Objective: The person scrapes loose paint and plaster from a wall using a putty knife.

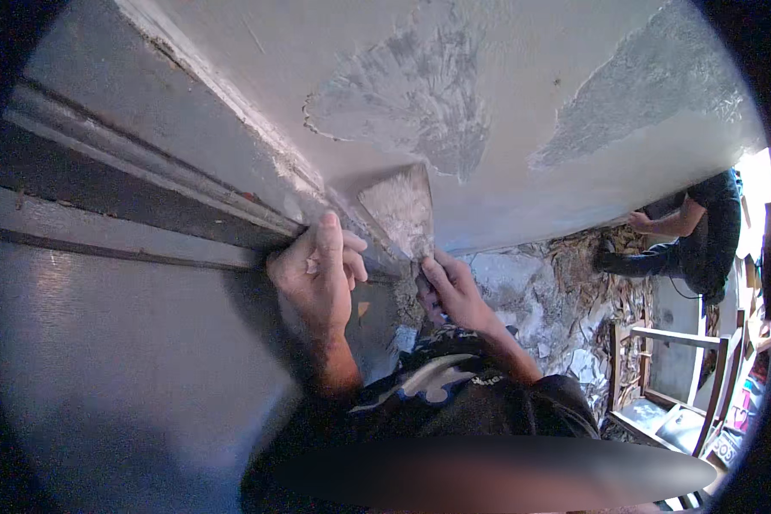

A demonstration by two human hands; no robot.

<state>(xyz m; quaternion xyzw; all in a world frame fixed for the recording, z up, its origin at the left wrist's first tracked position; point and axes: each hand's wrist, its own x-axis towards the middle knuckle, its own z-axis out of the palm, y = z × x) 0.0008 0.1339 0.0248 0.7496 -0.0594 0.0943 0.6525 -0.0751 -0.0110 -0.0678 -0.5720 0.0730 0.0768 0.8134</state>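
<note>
My right hand (453,289) grips the handle of a wide putty knife (401,202). Its blade is smeared pale and points up, close to the wall (514,77), near the edge of a door or window frame. Bare grey patches with ragged edges show on the wall's coating. My left hand (324,270) is raised beside the moulded trim (154,160), its thumb up and fingers partly curled, with a small pale flake on the palm. Whether the left fingers press on the trim cannot be told. A rough pale line runs along the joint of frame and wall.
Torn scrap and flakes (572,289) litter the floor. At the right, another person (710,238) in dark clothes is close to the same wall. A wooden frame like an upturned chair or stool (674,337) stands nearer. A smooth grey panel (122,360) fills the left side.
</note>
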